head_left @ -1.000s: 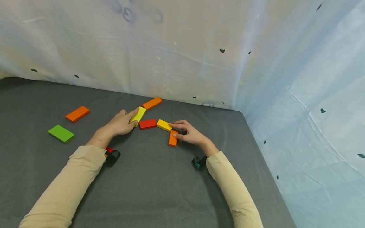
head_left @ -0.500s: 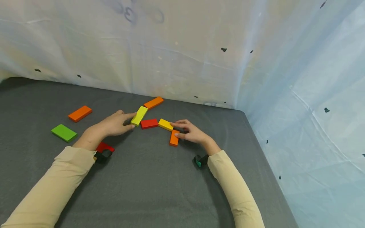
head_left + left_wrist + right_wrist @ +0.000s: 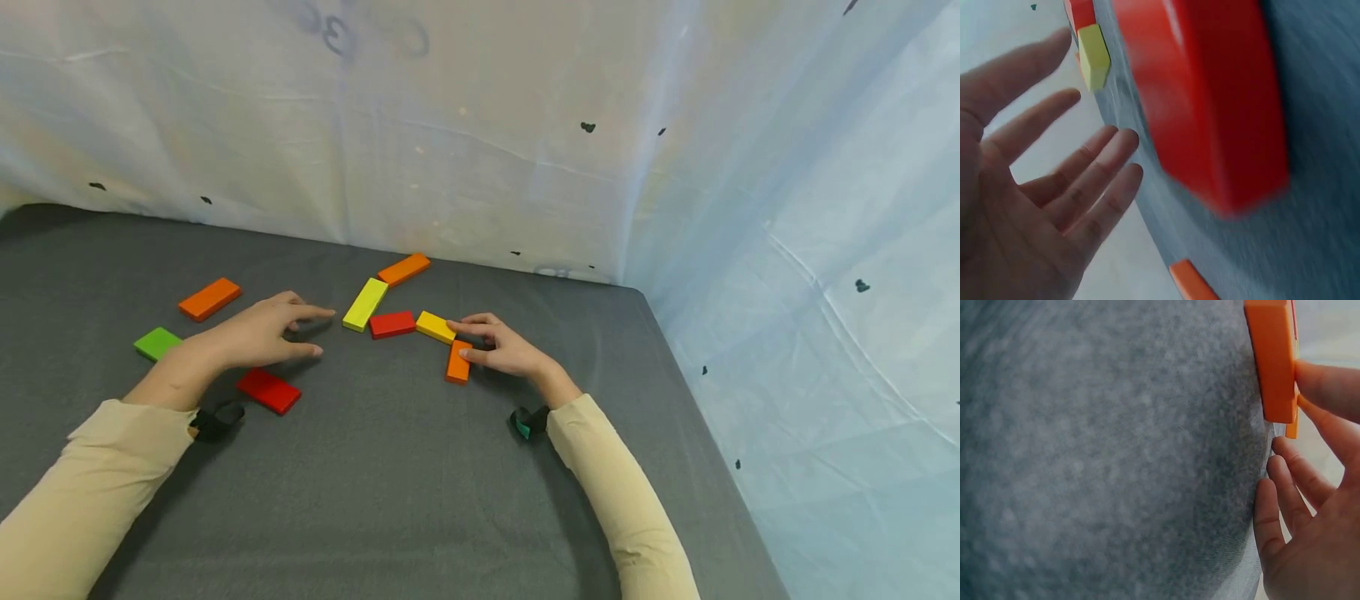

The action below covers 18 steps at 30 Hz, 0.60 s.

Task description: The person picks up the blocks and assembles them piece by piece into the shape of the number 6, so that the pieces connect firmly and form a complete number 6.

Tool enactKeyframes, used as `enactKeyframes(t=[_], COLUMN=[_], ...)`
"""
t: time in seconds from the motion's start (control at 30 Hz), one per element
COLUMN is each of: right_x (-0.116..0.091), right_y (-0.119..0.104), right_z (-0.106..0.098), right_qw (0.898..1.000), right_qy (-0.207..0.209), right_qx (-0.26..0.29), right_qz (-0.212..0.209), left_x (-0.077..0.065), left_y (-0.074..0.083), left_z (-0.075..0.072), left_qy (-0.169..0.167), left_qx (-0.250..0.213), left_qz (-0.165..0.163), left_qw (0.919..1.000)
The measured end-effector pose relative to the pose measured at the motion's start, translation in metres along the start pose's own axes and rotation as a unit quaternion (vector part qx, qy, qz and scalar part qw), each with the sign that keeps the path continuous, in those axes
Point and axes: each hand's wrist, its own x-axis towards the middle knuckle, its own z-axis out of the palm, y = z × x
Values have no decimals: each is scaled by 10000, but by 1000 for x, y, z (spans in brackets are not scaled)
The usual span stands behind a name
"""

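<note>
My left hand (image 3: 258, 333) hovers over the table with fingers extended and nothing in it. Just left of the lime-yellow block (image 3: 365, 305) are its fingertips. Near that wrist lies a loose red block (image 3: 269, 391), which looms large in the left wrist view. My right hand (image 3: 508, 350) rests its thumb on an orange block (image 3: 457, 367), while its index fingertip is at the amber block (image 3: 435, 327). A red block (image 3: 392, 325) sits between the amber and lime-yellow ones, and another orange block (image 3: 404, 270) continues the bent row at the back.
At the left lie an orange block (image 3: 210, 299) and a green block (image 3: 156, 343), the latter partly hidden behind my left forearm. White sheeting (image 3: 480, 150) hangs along the back and right edges of the grey table (image 3: 420, 500).
My left hand has let go of the lime-yellow block and drawn back to the left, uncovering the loose red block. The right hand and the row stay nearly still.
</note>
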Motion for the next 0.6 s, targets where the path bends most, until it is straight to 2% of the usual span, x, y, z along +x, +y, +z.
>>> enactKeyframes(t=[0.13,0.37,0.6], right_x=[-1,-1,-2], right_y=[0,-1,0], right_z=[1,1,1], right_qw=[10000,10000,10000], right_qy=[3,2,5], right_qx=[-13,-19,-49], right_qz=[-3,-21,-25], left_x=[-10,-27,-41], left_y=[-7,-21,-33], left_z=[-4,-5,-5], left_qy=[-8,68,134], left_qx=[-62,-139,-255], left_qz=[136,61,193], left_qw=[9999,9999,9994])
